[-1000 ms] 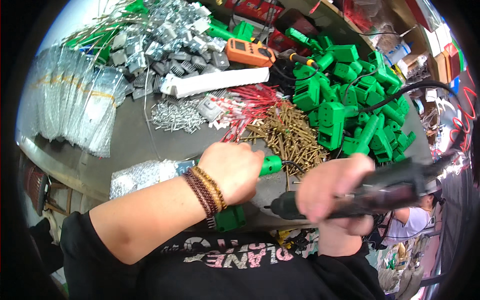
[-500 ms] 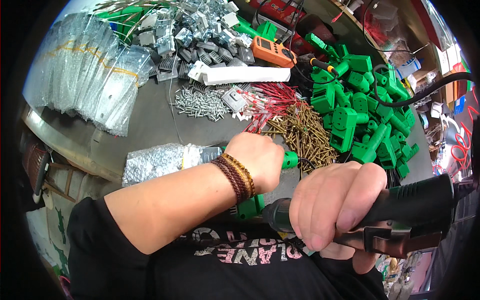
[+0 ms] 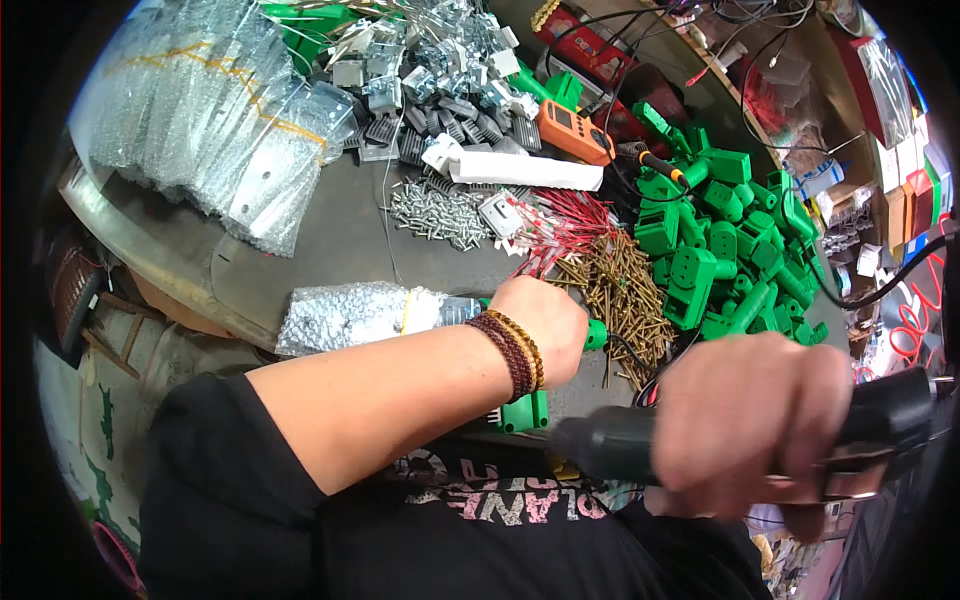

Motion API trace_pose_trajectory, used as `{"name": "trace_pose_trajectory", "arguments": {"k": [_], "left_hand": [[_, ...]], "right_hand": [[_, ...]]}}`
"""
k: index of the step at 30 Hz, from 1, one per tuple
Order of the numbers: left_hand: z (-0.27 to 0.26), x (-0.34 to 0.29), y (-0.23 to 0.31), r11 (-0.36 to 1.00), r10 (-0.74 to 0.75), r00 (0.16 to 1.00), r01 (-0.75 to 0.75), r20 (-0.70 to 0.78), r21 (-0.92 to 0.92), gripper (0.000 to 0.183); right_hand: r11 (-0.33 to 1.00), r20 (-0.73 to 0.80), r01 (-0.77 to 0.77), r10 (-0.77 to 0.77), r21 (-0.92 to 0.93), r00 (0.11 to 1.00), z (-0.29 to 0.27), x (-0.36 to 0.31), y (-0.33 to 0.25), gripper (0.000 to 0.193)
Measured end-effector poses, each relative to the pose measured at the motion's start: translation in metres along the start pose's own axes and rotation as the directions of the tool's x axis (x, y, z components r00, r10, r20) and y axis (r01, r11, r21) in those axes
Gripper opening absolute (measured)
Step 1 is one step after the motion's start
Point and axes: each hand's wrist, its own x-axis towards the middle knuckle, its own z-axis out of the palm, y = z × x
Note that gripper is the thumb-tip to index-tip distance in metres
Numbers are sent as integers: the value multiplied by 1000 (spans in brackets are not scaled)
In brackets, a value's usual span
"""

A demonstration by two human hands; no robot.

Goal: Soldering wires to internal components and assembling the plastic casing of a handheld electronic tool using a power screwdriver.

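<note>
My left hand [image 3: 548, 325], its wrist ringed by beaded bracelets, is closed over a green plastic housing [image 3: 524, 412]. Most of that housing is hidden under the hand; its lower part shows below the wrist, and a green end with a dark cable sticks out to the right. Blurred by motion, my right hand [image 3: 750, 420] is wrapped round a black electric screwdriver [image 3: 612, 446] with a copper-coloured lever. The tool lies nearly level, its narrower front end pointing left, apart from the housing. A bubble-wrap sleeve [image 3: 350, 320] lies left of my left hand.
Beyond my hands lie brass-coloured screws [image 3: 625, 300], silver screws [image 3: 440, 214] and red-wired parts [image 3: 560, 220]. Green housings [image 3: 720, 240] are heaped at right. An orange meter [image 3: 575, 130], grey metal parts [image 3: 440, 60] and bubble bags [image 3: 200, 130] stand farther back. A black cable hangs at right.
My right hand has moved right with the screwdriver, away from the housing. My left hand keeps its grip on the housing. The whole view has shifted slightly.
</note>
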Motion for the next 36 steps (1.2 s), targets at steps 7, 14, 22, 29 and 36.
{"name": "trace_pose_trajectory", "arguments": {"k": [7,14,22,29,36], "left_hand": [[-2,-2,-1,999,38,998,-38,-42,-1,22],[-4,-4,-3,999,40,997,-42,-59,-31,21],[-1,-5,-2,998,56,996,-56,-67,1,21],[-2,-2,-3,997,80,995,-80,-56,14,23],[3,-8,-4,999,41,996,-40,-80,6,27]], "right_hand": [[996,76,-32,39,-86,996,-5,4,18,40],[995,-38,-75,72,-70,997,0,7,18,37],[992,-30,-89,87,-85,996,14,8,25,36],[998,-204,-43,34,-41,978,12,-3,43,30],[1000,-86,19,-19,4,996,12,1,56,27]]}}
